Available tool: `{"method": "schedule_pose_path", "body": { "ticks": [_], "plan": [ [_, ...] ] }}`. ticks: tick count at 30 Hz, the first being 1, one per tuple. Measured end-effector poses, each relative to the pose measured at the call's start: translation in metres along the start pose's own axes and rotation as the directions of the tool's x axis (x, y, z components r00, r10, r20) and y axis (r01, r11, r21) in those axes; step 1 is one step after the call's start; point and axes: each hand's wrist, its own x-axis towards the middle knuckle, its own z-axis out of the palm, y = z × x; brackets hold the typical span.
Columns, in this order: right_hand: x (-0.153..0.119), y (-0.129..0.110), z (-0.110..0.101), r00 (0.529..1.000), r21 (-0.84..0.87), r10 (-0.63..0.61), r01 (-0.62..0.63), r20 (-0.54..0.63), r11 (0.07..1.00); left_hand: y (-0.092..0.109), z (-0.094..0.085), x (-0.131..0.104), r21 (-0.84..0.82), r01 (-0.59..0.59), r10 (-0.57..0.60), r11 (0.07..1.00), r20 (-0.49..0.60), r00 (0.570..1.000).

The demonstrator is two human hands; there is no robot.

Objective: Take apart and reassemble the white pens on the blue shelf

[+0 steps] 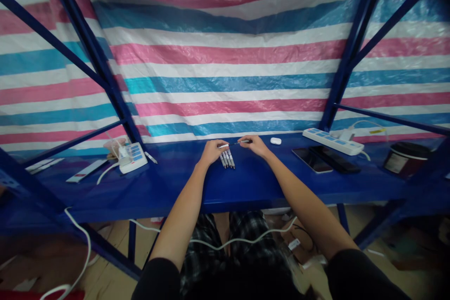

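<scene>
Over the blue shelf (242,187), my left hand (212,151) pinches one end of a slim pen (233,143), which lies level between both hands. My right hand (255,145) has its fingers closed on the dark end of what looks like the same pen; whether it is one piece or a pen and its cap is too small to tell. Several pens (228,159) with white barrels and dark tips lie side by side on the shelf, just below and between my hands.
A white earphone case (276,141) lies right of my right hand. Farther right are a white power strip (332,141), two phones (312,160) and a dark tub (406,158). On the left are another power strip (132,157), a single pen (151,157) and a flat box (86,170).
</scene>
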Motion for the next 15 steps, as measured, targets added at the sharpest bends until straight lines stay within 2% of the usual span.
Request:
{"method": "schedule_pose_path", "body": {
  "ticks": [7,15],
  "plan": [
    [-0.002,-0.005,0.006,0.998,-0.065,-0.053,0.055,0.034,0.996,0.001,0.001,0.000,0.024,-0.015,0.013,1.000,0.061,0.998],
    [-0.007,-0.014,0.004,0.997,-0.120,-0.061,0.066,0.043,0.991,0.000,0.001,0.001,-0.011,-0.034,0.035,0.999,0.045,0.998]
  ]
}}
